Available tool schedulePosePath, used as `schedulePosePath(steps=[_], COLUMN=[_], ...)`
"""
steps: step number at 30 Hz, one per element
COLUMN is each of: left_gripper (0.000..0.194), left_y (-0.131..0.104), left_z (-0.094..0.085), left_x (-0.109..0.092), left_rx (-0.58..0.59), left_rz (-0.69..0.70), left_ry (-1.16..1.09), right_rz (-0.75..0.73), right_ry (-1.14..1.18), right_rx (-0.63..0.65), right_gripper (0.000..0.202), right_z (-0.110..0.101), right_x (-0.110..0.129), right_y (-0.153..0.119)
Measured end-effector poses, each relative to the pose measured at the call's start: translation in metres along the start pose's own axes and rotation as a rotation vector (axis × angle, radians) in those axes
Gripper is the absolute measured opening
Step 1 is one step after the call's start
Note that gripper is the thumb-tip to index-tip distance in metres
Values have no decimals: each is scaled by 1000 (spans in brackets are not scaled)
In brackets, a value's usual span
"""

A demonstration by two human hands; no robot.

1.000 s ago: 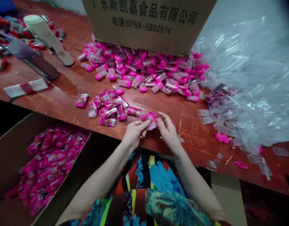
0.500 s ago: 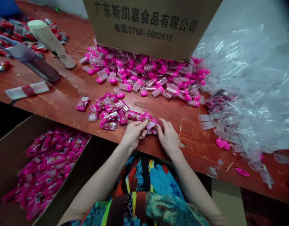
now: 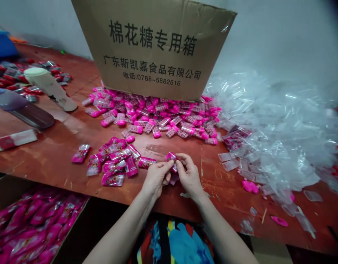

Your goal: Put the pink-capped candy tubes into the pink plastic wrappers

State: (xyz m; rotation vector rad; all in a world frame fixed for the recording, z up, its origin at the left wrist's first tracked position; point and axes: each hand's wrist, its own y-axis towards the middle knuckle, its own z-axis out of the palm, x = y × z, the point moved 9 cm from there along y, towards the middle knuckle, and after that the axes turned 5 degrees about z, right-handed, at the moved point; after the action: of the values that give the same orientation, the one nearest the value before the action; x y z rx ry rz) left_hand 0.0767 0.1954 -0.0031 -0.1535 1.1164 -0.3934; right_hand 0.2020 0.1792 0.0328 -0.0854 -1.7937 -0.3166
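The left hand (image 3: pixel 157 176) and right hand (image 3: pixel 188 175) pinch a small shiny pink plastic packet (image 3: pixel 171 157) between them, above the red wooden bench (image 3: pixel 180 201). More pink packets (image 3: pixel 116 157) lie left of the left hand.

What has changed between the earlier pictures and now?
The left hand and right hand have drawn closer together around the pink packet, which now shows a narrower face. Nothing has visibly been let go or newly picked up. The camera has tipped upward, so more of the carton shows. The loose packets on the table and the filled tubes stayed put.
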Motion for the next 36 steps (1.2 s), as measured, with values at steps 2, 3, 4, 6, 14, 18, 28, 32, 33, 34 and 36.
schedulePosePath(steps=[2,3,4,6,14,18,28,32,33,34,36], left_gripper=[48,46,45,43,42,42,42,34,32,32,31], left_y=[2,4,5,8,14,11,-4,-9,-11,-13,-17], left_z=[5,5,3,-6,-26,-27,-36,-29,-27,-24,-21], left_x=[-4,-6,-9,-15,-13,-8,-23,-13,-10,-7,-1], left_rx=[45,54,48,4,-112,-121,-151,-145,-143,-142,-147], left_rz=[-19,-17,-7,20,18,-3,44,-29,-49,-68,-100], left_ry=[-37,-52,-60,-66,-106,-108,-297,-346,-361,-375,-396], right_rz=[-61,-81,-89,-74,107,117,359,473,483,496,532], right_ry=[-85,-124,-161,-264,-778,-941,436,675,700,724,761], right_rx=[28,69,118,196,-62,-121,167,227,218,209,207], right_gripper=[20,21,24,30,54,61,41,34,31,30,33], right_z=[-3,-1,1,5,20,39,1,-6,-7,-6,-2], right_x=[6,8,7,2,-6,-5,-40,-30,-28,-26,-25], right_y=[6,11,17,36,144,157,80,27,17,7,-9])
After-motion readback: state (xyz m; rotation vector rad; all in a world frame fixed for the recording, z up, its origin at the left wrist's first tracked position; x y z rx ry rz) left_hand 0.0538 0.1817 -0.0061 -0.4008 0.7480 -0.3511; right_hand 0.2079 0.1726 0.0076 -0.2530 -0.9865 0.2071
